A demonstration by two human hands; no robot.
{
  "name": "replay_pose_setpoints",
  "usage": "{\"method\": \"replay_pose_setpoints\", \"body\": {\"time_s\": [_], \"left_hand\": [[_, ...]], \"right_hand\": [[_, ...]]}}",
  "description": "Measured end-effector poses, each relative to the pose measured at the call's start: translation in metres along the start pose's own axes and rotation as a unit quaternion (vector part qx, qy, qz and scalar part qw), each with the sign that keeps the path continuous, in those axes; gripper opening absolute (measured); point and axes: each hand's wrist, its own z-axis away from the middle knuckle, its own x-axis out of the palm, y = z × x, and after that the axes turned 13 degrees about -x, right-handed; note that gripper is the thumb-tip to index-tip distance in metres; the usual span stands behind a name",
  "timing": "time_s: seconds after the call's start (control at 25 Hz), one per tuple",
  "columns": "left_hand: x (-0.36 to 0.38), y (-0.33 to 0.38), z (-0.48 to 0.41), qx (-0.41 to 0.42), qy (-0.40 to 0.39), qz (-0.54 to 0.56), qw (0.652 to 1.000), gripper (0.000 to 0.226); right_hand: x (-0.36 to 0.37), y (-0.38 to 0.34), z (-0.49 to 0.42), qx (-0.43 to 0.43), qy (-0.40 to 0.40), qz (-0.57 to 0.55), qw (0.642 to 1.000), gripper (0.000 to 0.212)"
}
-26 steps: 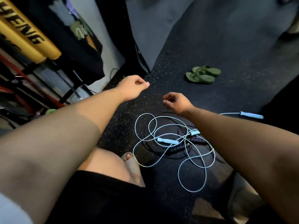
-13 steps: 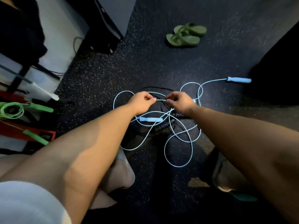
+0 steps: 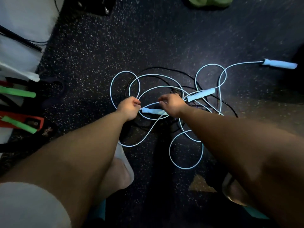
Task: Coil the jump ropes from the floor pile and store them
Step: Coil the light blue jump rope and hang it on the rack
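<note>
**Hands pinching a blue cord over the tangled pile**

Your left hand [image 3: 129, 109] and your right hand [image 3: 172, 105] are both low over the pile, close together but not touching. The grip of each hand is closed: thumb and fingers pinch a thin light blue cord, and a short piece of this cord runs between the two grips.

The jump ropes are not coiled. The light blue cords [image 3: 187, 168] lie in many loose loops on the dark speckled floor [image 3: 148, 38], crossing one over another. A black rope [image 3: 164, 68] is mixed with them and is hard to follow on the dark floor.

You can see three light blue handles. The first handle [image 3: 154, 111] lies on the floor just under and between your hands. The second handle [image 3: 201, 94] lies just beside your right hand, on its far right side. The third handle [image 3: 279, 64] lies well apart, at the far right, with its cord leading back to the pile.

Your feet stand near the pile, one foot [image 3: 118, 170] under your left arm. At the left edge lie green handles [image 3: 18, 92], and green sandals [image 3: 209, 0] at the top.
</note>
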Motion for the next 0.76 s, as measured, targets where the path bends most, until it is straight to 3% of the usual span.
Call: {"method": "replay_pose_setpoints", "body": {"time_s": [0.08,0.28,0.56,0.76], "left_hand": [[0.007,-0.006,-0.011,-0.011,-0.007,0.011,1.000,0.012],[0.021,-0.017,-0.033,-0.038,-0.011,0.017,0.999,0.009],[0.031,-0.033,-0.045,-0.060,0.012,0.049,0.997,0.006],[0.020,-0.050,-0.051,-0.070,0.019,0.044,0.996,0.008]], "right_hand": [[0.012,0.000,-0.020,0.009,-0.045,0.028,0.999,0.042],[0.032,-0.006,-0.037,0.026,-0.092,0.005,0.995,0.024],[0.049,-0.004,-0.048,0.032,-0.080,0.105,0.991,0.042],[0.055,0.001,-0.047,0.002,-0.063,0.157,0.986,0.034]]}}
